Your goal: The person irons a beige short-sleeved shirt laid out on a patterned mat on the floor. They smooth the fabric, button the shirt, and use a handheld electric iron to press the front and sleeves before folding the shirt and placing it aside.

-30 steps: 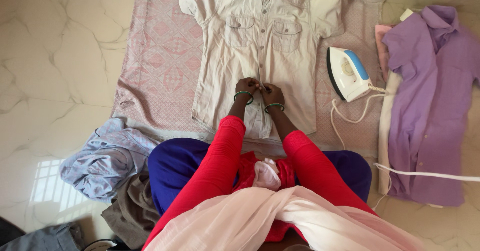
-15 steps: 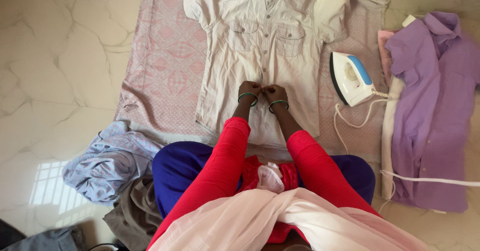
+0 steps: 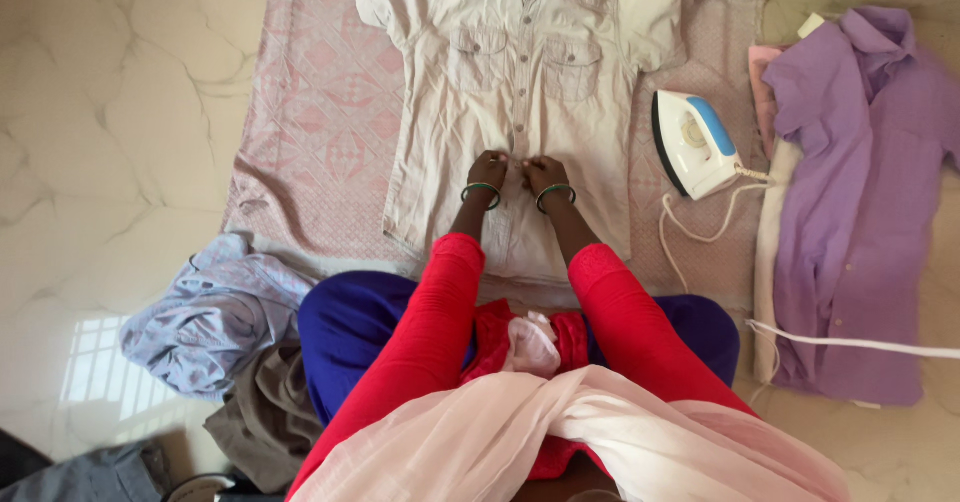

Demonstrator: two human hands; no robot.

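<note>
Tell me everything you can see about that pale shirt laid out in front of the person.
The shirt is beige, short-sleeved, of thin creased cloth, with a collar, two flapped chest pockets and a button row down the front. It lies flat, face up, collar away from the person, on a pink patterned cloth on the floor. Both hands, left and right, pinch its front placket near the lower middle. The iron stands beside it, apart.

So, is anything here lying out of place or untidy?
Yes. Crumpled clothes lie in a heap on the floor beside the person's left knee, off the pink cloth. The beige shirt lies flat, both hands at its button line.
</note>
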